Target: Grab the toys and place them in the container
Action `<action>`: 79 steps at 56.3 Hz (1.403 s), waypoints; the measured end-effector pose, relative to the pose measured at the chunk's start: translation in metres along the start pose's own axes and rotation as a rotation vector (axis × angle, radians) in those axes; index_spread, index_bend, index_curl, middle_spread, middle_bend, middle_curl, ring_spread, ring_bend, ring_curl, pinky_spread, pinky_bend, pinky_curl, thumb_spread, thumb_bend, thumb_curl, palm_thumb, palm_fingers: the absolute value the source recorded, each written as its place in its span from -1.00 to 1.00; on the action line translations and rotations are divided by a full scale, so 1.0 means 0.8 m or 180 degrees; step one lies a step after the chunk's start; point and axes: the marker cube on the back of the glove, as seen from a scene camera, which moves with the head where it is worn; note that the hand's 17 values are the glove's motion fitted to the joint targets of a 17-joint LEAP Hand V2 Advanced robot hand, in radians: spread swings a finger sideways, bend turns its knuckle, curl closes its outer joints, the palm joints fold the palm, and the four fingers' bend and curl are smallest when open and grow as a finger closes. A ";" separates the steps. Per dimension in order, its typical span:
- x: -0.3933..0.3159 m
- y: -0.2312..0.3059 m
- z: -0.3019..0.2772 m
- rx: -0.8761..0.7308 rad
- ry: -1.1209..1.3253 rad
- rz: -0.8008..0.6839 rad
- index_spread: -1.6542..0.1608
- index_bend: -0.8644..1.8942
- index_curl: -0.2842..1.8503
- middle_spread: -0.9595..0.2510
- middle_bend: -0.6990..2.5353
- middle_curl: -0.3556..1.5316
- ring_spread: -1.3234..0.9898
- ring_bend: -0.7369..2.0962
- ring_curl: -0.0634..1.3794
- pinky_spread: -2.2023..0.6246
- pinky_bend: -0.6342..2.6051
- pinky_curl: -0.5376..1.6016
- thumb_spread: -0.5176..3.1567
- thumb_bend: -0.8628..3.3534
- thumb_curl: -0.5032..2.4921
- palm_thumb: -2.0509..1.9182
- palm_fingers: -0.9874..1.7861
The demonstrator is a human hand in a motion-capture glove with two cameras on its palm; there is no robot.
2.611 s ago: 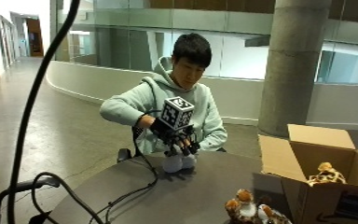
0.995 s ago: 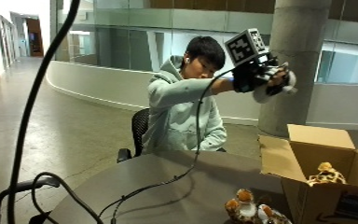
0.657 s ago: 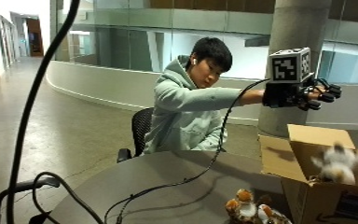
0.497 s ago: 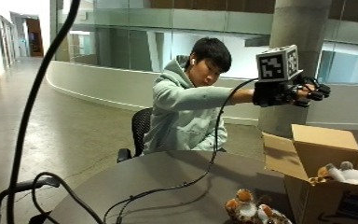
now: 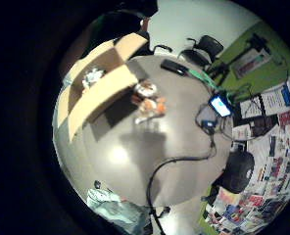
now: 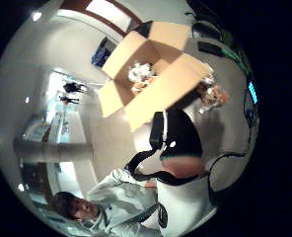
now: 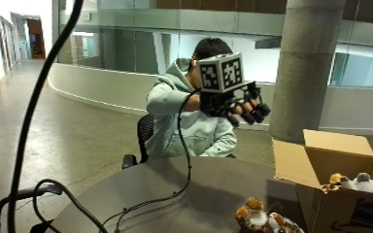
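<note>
While our gloved right hand [image 7: 241, 104] hangs above the table [image 7: 193, 194], its fingers curl on nothing. Toys [image 7: 358, 183] lie in the cardboard box [image 7: 322, 160]; an orange toy [image 7: 261, 218] sits beside it.

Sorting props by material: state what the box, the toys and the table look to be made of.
Box: brown corrugated cardboard, matte, with stiff folded flaps standing open.
Toys on the table and toys in the box: plush, going by their fuzzy orange, white and grey outlines; the filling cannot be seen.
Table: smooth grey top, probably laminate, with soft light reflections in the palm view; the core is unclear.
</note>
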 end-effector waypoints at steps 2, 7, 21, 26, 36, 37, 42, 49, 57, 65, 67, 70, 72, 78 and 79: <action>0.020 0.001 0.012 -0.0052 0.0028 0.0079 0.57 -0.28 -0.45 0.55 -0.43 -0.20 0.08 -0.34 -0.55 0.57 -0.28 -0.19 0.07 -0.58 -0.39 0.11 -0.32; 0.068 -0.003 0.051 -0.0218 0.0033 0.0203 0.57 -0.28 -0.46 0.54 -0.42 -0.19 0.08 -0.32 -0.53 0.57 -0.28 -0.19 0.08 -0.57 -0.39 0.12 -0.30; 0.109 -0.043 0.187 -0.0484 0.0062 0.0711 0.59 -0.27 -0.47 0.52 -0.41 -0.17 0.06 -0.27 -0.49 0.57 -0.25 -0.17 0.07 -0.59 -0.41 0.13 -0.28; 0.107 -0.056 0.215 -0.0548 -0.0091 0.0747 0.57 -0.25 -0.46 0.52 -0.42 -0.17 0.06 -0.25 -0.48 0.56 -0.25 -0.17 0.07 -0.59 -0.42 0.13 -0.27; 0.105 -0.068 0.244 -0.0520 -0.0023 0.0730 0.54 -0.21 -0.43 0.54 -0.45 -0.18 0.06 -0.20 -0.45 0.56 -0.22 -0.17 0.07 -0.58 -0.42 0.18 -0.15; 0.105 -0.067 0.245 -0.0505 -0.0011 0.0722 0.55 -0.20 -0.42 0.54 -0.46 -0.19 0.05 -0.17 -0.44 0.56 -0.22 -0.17 0.08 -0.57 -0.41 0.19 -0.10; 0.105 -0.059 0.240 -0.0506 -0.0043 0.0655 0.58 -0.22 -0.42 0.50 -0.42 -0.18 -0.01 -0.01 -0.39 0.50 -0.19 -0.18 0.11 -0.53 -0.39 0.27 0.22; 0.108 -0.028 0.227 -0.1018 0.0069 0.0564 0.60 -0.23 -0.38 0.43 -0.38 -0.13 -0.06 0.06 -0.31 0.44 -0.17 -0.15 0.08 -0.51 -0.35 0.34 0.26; 0.112 0.024 0.209 -0.1809 0.0349 0.0683 0.60 -0.22 -0.33 0.36 -0.35 -0.08 -0.10 0.04 -0.30 0.41 -0.17 -0.15 0.05 -0.50 -0.31 0.38 0.20; 0.109 0.034 0.205 -0.1617 0.0676 0.0719 0.63 -0.35 -0.32 0.39 -0.39 -0.07 -0.05 -0.06 -0.29 0.47 -0.09 -0.09 0.05 -0.55 -0.34 0.30 -0.22; 0.106 0.029 0.208 -0.1461 0.0676 0.0729 0.64 -0.41 -0.36 0.44 -0.43 -0.09 -0.02 -0.08 -0.32 0.49 -0.04 -0.08 0.04 -0.57 -0.36 0.26 -0.35; 0.101 0.020 0.216 -0.1270 0.0632 0.0750 0.65 -0.41 -0.42 0.51 -0.45 -0.11 0.02 -0.09 -0.35 0.51 0.00 -0.09 0.02 -0.60 -0.38 0.22 -0.41; 0.099 0.014 0.223 -0.1179 0.0619 0.0755 0.66 -0.40 -0.46 0.54 -0.45 -0.12 0.04 -0.10 -0.38 0.52 0.02 -0.09 0.00 -0.61 -0.39 0.20 -0.42; 0.089 0.002 0.249 -0.1024 0.0625 0.0789 0.67 -0.43 -0.55 0.61 -0.46 -0.15 0.07 0.03 -0.34 0.54 0.07 -0.08 -0.04 -0.61 -0.41 0.16 -0.37; 0.087 0.002 0.252 -0.1002 0.0627 0.0790 0.67 -0.42 -0.56 0.62 -0.46 -0.16 0.07 0.05 -0.34 0.54 0.08 -0.08 -0.04 -0.61 -0.41 0.16 -0.37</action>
